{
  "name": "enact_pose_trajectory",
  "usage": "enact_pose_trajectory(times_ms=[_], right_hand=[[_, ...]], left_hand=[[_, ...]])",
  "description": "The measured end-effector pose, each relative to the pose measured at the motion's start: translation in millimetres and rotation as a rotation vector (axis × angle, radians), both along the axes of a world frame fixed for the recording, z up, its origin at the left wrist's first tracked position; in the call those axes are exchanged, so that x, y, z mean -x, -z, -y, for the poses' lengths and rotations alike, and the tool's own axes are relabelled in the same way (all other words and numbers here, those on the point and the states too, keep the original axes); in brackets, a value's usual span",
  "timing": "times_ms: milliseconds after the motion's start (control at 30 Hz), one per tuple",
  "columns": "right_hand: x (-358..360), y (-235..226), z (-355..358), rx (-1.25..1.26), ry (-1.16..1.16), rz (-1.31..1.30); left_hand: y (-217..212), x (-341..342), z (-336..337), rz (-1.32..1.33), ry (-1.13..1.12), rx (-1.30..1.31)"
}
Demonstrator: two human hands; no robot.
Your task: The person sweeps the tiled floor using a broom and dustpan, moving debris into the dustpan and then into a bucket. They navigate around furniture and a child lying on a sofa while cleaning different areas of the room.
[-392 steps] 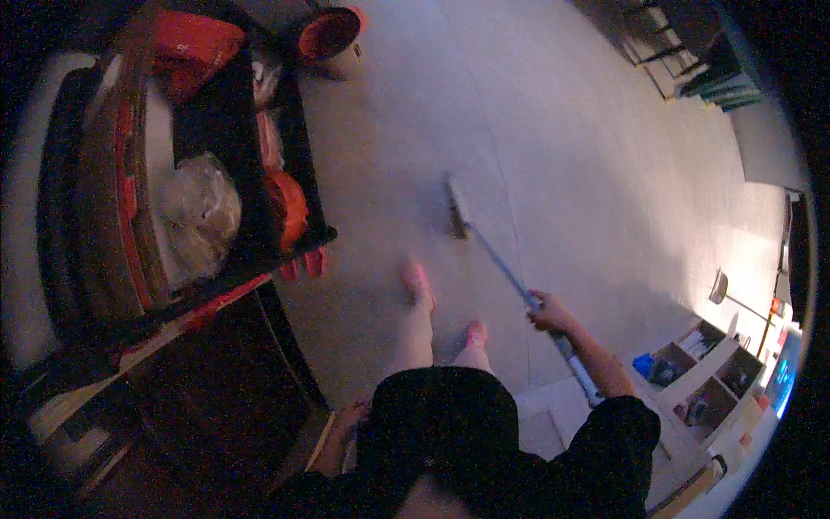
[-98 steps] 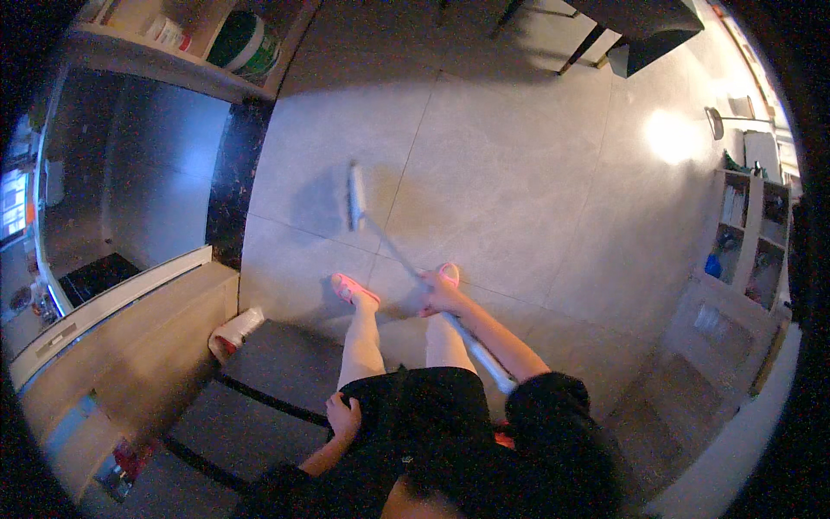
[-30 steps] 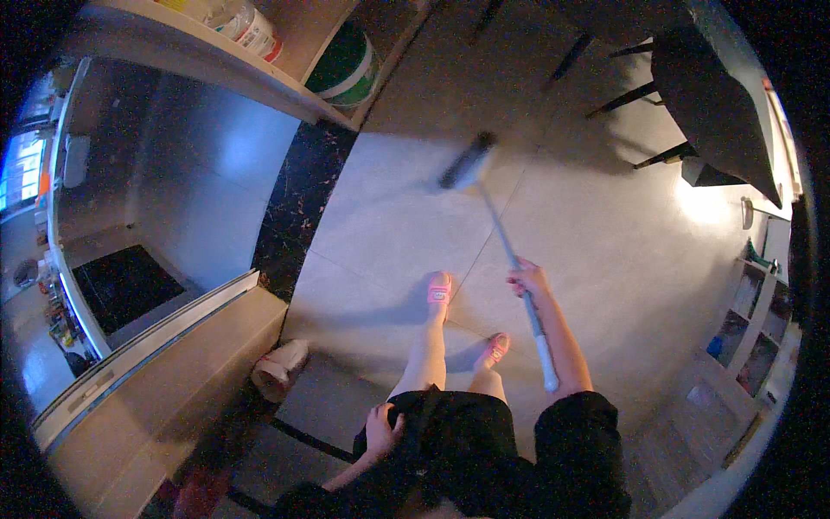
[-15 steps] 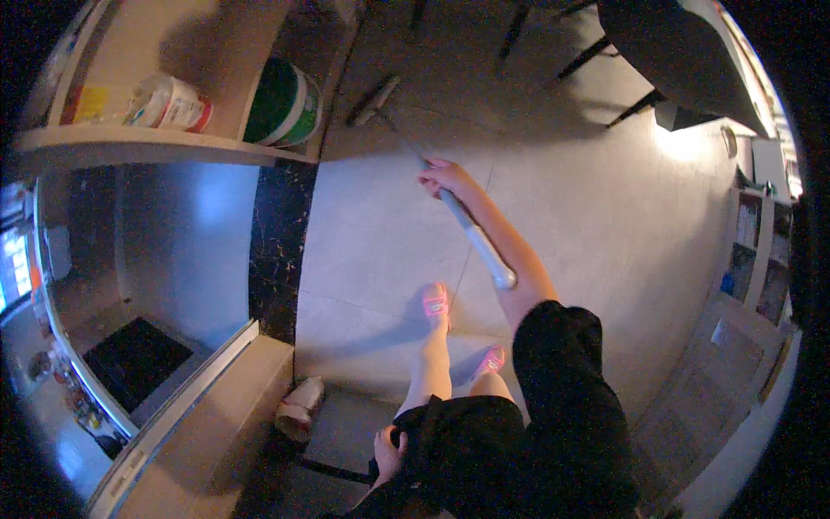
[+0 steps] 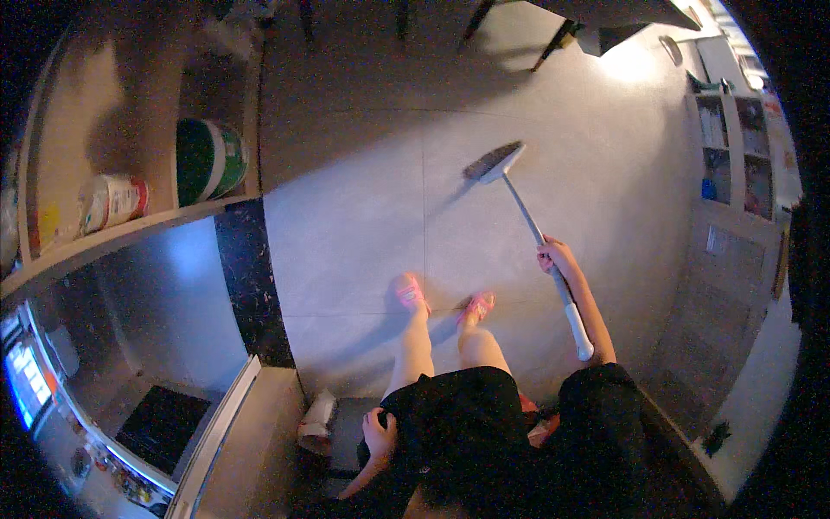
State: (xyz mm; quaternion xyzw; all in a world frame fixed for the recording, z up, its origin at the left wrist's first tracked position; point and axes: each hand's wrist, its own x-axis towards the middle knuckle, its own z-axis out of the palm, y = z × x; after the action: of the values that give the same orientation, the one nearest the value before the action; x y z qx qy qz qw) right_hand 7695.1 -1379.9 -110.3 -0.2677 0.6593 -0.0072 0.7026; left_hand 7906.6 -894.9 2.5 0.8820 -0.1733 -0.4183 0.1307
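Pale tiled floor (image 5: 346, 233) spreads wide, shadowed at its far side, with a wooden shelf unit (image 5: 156, 112) at left. Across it slants a broom (image 5: 528, 216), brush head (image 5: 494, 162) forward, ahead of the person's black shorts (image 5: 471, 406) and pink shoes (image 5: 410, 292). Fingers of the right hand (image 5: 556, 255) wrap the handle (image 5: 578, 333); the left hand (image 5: 379, 435) rests on the shorts, whether clutching cloth or not I cannot tell.

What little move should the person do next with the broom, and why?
Maybe a short pull of the broom head toward the pink shoes, bristles kept low. The right hand grips the handle, and the head reaches out ahead of the shoes. I can't tell whether its bristles touch the floor.
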Motion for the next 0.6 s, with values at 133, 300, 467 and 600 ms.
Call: enact_pose_trajectory(times_ms=[133,300,467,600], right_hand=[[-4.0,-37.1,-31.3,0.106,-0.116,-0.033],[-72.2,17.8,-107.3,0.134,-0.419,0.225],[-126.4,79.1,-137.5,-0.036,-0.715,0.276],[-72.3,66.9,-107.5,-0.07,-0.806,0.093]], left_hand=[[10.2,-2.8,-4.4,0.018,0.048,0.027],[14.4,0.2,10.7,-0.001,0.096,-0.06],[-1.4,0.1,35.8,-0.001,0.18,-0.057],[-2.2,38.2,44.2,0.09,0.173,-0.035]])
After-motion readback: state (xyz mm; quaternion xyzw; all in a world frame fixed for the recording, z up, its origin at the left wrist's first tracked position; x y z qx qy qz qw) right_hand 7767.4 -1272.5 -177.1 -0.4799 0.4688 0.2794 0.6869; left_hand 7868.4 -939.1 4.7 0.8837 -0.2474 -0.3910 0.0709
